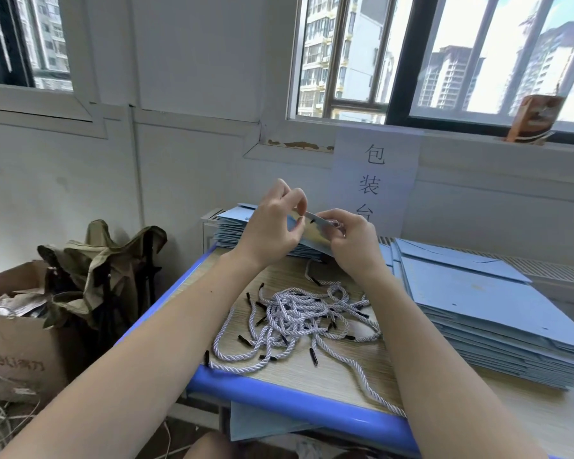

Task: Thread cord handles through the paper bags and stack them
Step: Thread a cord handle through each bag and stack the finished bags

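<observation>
1. Bag (pixel 315 231): held raised beyond the cords (pixel 299 318), over the far stack (pixel 232 231). Right hand (pixel 352 241) grips its edge; a slip would misalign the hole.
2. Left hand (pixel 274 226) pinches at the black tip (pixel 312 221); tip may back out.
3. Cords lie tangled; a pull could drag several off the table (pixel 299 399).

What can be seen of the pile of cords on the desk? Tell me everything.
The pile of cords is a loose tangle of twisted white rope lengths, each tipped with short black ends. It lies on the wood-grain desk with the blue rim, between the person's forearms and left of the stack of flat blue paper bags. One strand trails toward the desk's near edge. Neither hand touches the pile.
</observation>
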Demonstrator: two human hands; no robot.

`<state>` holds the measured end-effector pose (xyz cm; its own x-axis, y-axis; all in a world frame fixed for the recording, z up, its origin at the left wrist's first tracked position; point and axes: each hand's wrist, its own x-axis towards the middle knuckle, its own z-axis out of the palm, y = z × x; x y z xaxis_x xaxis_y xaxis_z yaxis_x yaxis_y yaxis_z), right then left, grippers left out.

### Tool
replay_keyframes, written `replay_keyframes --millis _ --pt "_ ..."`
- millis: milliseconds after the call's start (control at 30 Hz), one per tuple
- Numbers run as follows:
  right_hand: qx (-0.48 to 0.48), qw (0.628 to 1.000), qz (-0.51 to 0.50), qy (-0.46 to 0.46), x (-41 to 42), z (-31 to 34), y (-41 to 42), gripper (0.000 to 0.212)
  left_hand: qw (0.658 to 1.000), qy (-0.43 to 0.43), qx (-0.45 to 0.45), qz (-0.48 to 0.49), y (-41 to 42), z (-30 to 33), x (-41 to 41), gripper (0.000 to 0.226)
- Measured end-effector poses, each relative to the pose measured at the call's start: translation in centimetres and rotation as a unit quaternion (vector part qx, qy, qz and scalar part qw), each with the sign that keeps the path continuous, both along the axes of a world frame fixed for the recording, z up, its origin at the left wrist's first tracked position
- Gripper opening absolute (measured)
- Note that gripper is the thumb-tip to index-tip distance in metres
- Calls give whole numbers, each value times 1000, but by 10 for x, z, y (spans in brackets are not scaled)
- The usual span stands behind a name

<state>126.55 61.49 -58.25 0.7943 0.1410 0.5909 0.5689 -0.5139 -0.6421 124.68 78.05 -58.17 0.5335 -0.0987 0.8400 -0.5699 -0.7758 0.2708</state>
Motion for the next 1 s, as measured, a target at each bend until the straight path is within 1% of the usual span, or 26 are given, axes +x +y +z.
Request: replay_keyframes --millis 67,100,200,300,367,500,600,733,833,1000 --pt "20 1000 -3 5 1 -1 0 22 1000 9 17 -24 2 0 -1 12" --pt "26 1000 -5 7 1 -1 0 22 999 4 27 -21 3 0 -1 11" --pt "36 999 -7 16 2 0 -1 24 998 -23 58 26 0 1 -4 4" --pt "57 998 -2 23 4 2 0 29 993 -55 63 84 -7 1 -9 14" --pt "69 997 9 31 4 2 0 29 993 -37 52 98 -9 0 -10 18" --pt "36 999 11 30 -1 3 -1 28 994 -1 20 108 -11 -4 -10 31" --pt "37 999 21 28 -2 4 -2 21 993 8 8 119 -13 -6 -10 25" --pt "24 999 33 22 -2 4 -3 18 990 24 -25 135 -20 -9 -11 17" --pt "23 999 24 22 -1 2 -1 15 987 46 -43 147 -23 -7 -12 15" --pt "56 998 -11 22 2 2 1 12 987 74 -49 137 -22 -5 -11 11"
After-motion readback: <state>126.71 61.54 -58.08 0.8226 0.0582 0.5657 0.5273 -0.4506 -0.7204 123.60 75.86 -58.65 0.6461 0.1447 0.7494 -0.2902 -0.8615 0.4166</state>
